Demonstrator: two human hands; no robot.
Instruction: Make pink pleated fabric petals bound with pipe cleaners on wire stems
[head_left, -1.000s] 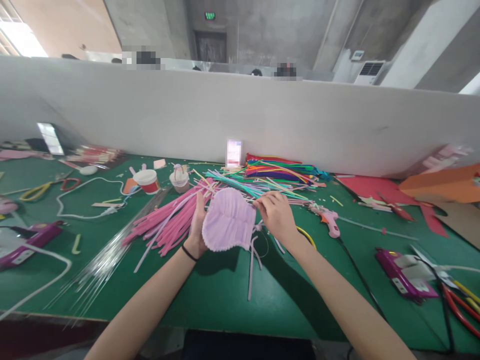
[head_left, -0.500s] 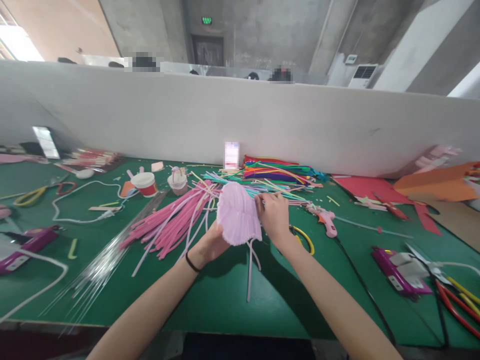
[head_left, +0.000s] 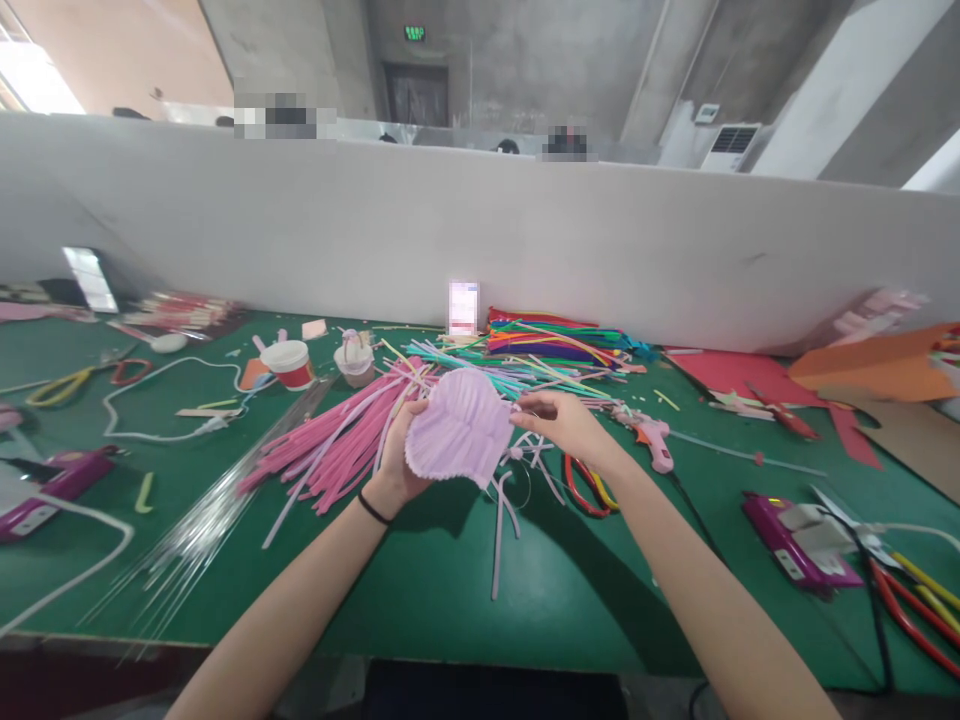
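A lilac petal-shaped panel of fuzzy pipe cleaners [head_left: 459,425] is held up over the table, its ribbed face toward me. My left hand [head_left: 403,455] is closed round its left edge, the fingers partly hidden behind it. At its right edge my right hand [head_left: 551,415] is closed in a pinch; whether it grips the panel's edge or a small lilac end there I cannot tell. Loose lilac pipe cleaners [head_left: 496,550] lie below the panel. Scissors with red and yellow handles [head_left: 589,488] lie under my right wrist.
Pink pipe cleaners [head_left: 337,440] and thin clear rods [head_left: 202,530] lie left. A pink glue gun [head_left: 655,440] is at right, near a purple power strip [head_left: 799,545]. A paper cup [head_left: 289,365] and a lit phone [head_left: 463,308] stand behind. A white partition [head_left: 375,220] closes the back.
The lilac panel has moved left and turned with my left hand. My right hand has shifted slightly right, with its fingers now pointing left at the panel's edge. The scissors show more.
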